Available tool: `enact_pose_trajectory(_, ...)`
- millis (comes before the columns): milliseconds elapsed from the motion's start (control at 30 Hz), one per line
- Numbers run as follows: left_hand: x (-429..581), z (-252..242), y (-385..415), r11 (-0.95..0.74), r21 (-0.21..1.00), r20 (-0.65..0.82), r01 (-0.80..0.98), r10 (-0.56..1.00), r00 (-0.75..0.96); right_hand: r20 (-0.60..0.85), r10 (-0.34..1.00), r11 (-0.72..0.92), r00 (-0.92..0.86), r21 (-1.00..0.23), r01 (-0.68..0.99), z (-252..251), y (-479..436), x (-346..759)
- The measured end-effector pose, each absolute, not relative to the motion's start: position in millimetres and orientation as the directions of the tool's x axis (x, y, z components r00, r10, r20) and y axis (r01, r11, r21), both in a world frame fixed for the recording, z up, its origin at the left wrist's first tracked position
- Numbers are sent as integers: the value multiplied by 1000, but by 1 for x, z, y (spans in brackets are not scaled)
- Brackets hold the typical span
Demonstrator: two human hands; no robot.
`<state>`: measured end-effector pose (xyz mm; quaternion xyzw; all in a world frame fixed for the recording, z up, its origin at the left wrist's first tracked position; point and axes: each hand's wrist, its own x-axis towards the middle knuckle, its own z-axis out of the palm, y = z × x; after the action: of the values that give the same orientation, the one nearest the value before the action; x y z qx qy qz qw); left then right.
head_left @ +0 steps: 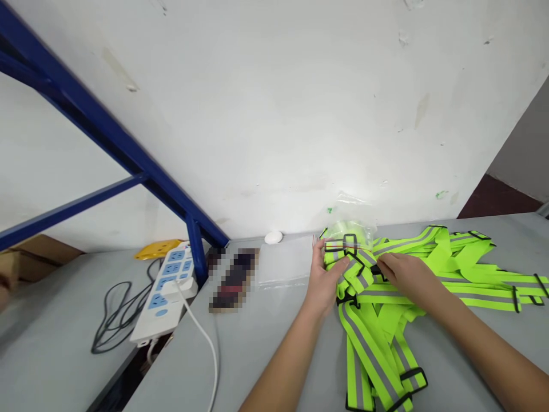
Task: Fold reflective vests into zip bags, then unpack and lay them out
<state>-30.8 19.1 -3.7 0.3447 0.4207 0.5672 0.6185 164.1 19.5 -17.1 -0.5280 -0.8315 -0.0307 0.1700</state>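
Note:
A bundle of folded yellow-green reflective straps (358,277) with black buckles lies partly inside a clear plastic bag (349,214) near the wall. My left hand (323,277) grips the bundle's left side, its thumb on top and the fingers behind. At the bundle's right edge, my right hand (398,274) has its fingers pinched together by the bag opening and a dark buckle; what is between the fingertips is too small to make out. More loose straps (467,286) spread out beneath and to the right of my right hand, and others hang toward the near edge.
Flat clear bags (285,262) lie left of my left hand, near a round white object (273,237) and a blurred-out item (235,280). A power strip (165,289) with cables stands by the blue metal frame (195,246). A wall rises behind.

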Motion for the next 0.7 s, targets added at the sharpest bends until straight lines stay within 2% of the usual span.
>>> enact_pose_trajectory(67,-34,-1,20,134,888,-136,-440,990,27,318,884,434,-342,-285,855,-15,20,164)
enact_pose_trajectory(133,-35,-2,20,170,871,-153,-460,985,75,352,882,441,-315,-374,816,-14,19,164)
enact_pose_trajectory(233,-36,-3,19,243,850,-185,-466,968,168,386,867,463,-316,-384,799,-14,18,163)
enact_pose_trajectory(333,-37,-4,19,271,843,-199,-465,960,199,358,871,467,-336,-396,791,-12,16,162)
enact_pose_trajectory(433,-39,-5,20,271,838,-195,-473,960,203,316,884,462,-344,-489,740,-6,12,161)
enact_pose_trajectory(500,-41,-6,21,272,837,-195,-475,959,206,277,896,443,-346,-612,655,-2,10,160)
enact_pose_trajectory(600,-43,-7,22,276,844,-192,-460,956,220,192,923,329,-334,-845,422,-1,8,158)
enact_pose_trajectory(700,-45,-5,22,271,857,-177,-437,953,245,85,951,151,-296,-966,211,-6,9,154)
